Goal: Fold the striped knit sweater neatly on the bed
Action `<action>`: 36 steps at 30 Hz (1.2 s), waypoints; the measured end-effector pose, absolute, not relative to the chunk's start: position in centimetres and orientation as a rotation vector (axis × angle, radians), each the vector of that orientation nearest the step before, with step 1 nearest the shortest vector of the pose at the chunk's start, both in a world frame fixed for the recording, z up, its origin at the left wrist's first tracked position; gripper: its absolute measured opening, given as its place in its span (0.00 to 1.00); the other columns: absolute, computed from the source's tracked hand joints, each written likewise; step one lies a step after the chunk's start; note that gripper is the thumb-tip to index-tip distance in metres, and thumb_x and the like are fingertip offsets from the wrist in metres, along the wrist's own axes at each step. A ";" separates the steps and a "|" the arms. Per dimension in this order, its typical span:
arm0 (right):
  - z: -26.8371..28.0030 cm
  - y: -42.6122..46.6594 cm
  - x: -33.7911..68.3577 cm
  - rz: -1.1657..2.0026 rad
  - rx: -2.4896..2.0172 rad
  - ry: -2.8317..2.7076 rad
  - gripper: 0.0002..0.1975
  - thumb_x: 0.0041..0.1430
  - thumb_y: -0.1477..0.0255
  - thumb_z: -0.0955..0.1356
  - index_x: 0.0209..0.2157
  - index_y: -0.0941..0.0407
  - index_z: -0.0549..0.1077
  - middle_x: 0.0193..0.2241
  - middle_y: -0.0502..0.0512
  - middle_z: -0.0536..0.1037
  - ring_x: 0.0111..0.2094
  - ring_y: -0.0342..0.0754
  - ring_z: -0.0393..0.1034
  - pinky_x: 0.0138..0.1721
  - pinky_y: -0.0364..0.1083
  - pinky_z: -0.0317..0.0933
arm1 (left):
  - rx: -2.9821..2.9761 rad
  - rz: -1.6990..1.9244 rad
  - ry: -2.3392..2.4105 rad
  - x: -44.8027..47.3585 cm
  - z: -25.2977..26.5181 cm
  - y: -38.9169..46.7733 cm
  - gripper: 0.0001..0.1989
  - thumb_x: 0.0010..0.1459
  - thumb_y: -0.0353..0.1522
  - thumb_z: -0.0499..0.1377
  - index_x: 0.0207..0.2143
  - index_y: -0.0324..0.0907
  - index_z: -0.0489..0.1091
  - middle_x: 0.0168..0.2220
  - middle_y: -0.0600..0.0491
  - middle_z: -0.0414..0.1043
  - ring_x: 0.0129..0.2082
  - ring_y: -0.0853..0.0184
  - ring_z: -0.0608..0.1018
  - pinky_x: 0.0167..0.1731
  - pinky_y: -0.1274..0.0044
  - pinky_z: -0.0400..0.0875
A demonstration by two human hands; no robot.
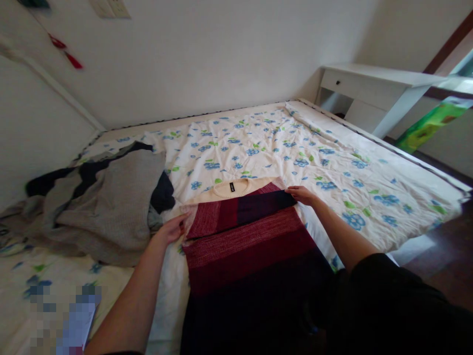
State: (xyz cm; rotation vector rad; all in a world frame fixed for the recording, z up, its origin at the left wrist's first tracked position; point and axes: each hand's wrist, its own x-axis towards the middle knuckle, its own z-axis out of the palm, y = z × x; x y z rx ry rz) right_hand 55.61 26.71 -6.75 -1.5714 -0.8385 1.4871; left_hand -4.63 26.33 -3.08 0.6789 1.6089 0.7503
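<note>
A knitted sweater (244, 246) lies spread on the bed, cream at the neck, then red, dark red and near-black towards me. Its round collar and black label face up at the far end. One sleeve (221, 214) is laid across the chest, its dark end on the right. My right hand (301, 195) pinches that dark end by the sweater's right shoulder. At the left shoulder, my left hand (173, 229) has its fingers closed on the sweater's edge, where the sleeve bends over. The lower part of the sweater blends into my dark clothing.
A flower-patterned sheet (254, 143) covers the bed. Grey and dark clothes (107, 197) lie heaped on the left. A white desk (369, 88) stands beyond the right bed edge, with a green printed bag (424, 125) near it. A pixelated patch (74, 315) hides something at lower left.
</note>
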 end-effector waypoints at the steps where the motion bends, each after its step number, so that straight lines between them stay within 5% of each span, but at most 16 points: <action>1: -6.6 27.1 55.0 1.550 -1.525 -0.838 0.21 0.52 0.71 0.86 0.45 0.58 0.82 0.27 0.51 0.83 0.27 0.45 0.77 0.28 0.40 0.72 | 0.661 0.727 1.570 -4.5 -3.2 26.3 0.12 0.57 0.36 0.75 0.41 0.42 0.80 0.37 0.43 0.87 0.34 0.56 0.88 0.36 0.66 0.88; 8: -5.2 31.6 51.1 1.543 -1.441 -0.924 0.25 0.50 0.84 0.82 0.48 0.56 0.80 0.37 0.55 0.88 0.34 0.51 0.83 0.36 0.46 0.80 | 0.686 1.013 1.535 -4.8 -2.1 31.6 0.23 0.48 0.24 0.75 0.47 0.40 0.77 0.35 0.51 0.85 0.30 0.62 0.85 0.36 0.68 0.86; 17: -2.5 38.8 50.0 1.225 -1.533 -0.743 0.39 0.58 0.79 0.82 0.68 0.58 0.69 0.44 0.58 0.85 0.35 0.46 0.81 0.35 0.45 0.80 | 0.713 1.172 1.768 -7.0 2.9 37.9 0.30 0.65 0.23 0.67 0.66 0.42 0.66 0.44 0.51 0.82 0.34 0.71 0.81 0.47 0.70 0.82; 22: -5.2 30.5 51.2 1.550 -1.620 -0.807 0.22 0.55 0.73 0.86 0.48 0.59 0.80 0.42 0.61 0.86 0.38 0.48 0.82 0.38 0.43 0.80 | 0.853 0.834 1.771 -7.6 0.7 28.5 0.31 0.54 0.35 0.79 0.56 0.45 0.70 0.43 0.51 0.83 0.39 0.66 0.84 0.47 0.69 0.82; 25: -5.6 24.7 52.1 1.712 -1.627 -1.008 0.21 0.57 0.63 0.85 0.45 0.57 0.81 0.45 0.60 0.86 0.44 0.49 0.83 0.43 0.42 0.78 | 0.984 0.723 1.662 -7.2 -0.4 21.3 0.38 0.44 0.47 0.83 0.52 0.45 0.71 0.47 0.48 0.83 0.47 0.60 0.86 0.49 0.68 0.81; 30: -3.6 16.5 51.4 1.619 -1.869 -1.478 0.35 0.50 0.48 0.86 0.49 0.56 0.78 0.43 0.58 0.86 0.42 0.51 0.81 0.40 0.44 0.74 | 1.388 0.577 1.673 -6.0 -0.2 9.3 0.50 0.41 0.59 0.78 0.61 0.45 0.70 0.56 0.41 0.80 0.57 0.45 0.84 0.55 0.56 0.82; 36: -2.1 8.4 49.2 1.192 -1.987 -2.005 0.60 0.41 0.47 0.87 0.69 0.61 0.70 0.58 0.74 0.81 0.58 0.68 0.79 0.58 0.56 0.73 | 1.968 0.372 1.752 -4.1 -1.1 -3.9 0.46 0.47 0.47 0.76 0.68 0.50 0.71 0.71 0.41 0.66 0.68 0.44 0.76 0.71 0.55 0.70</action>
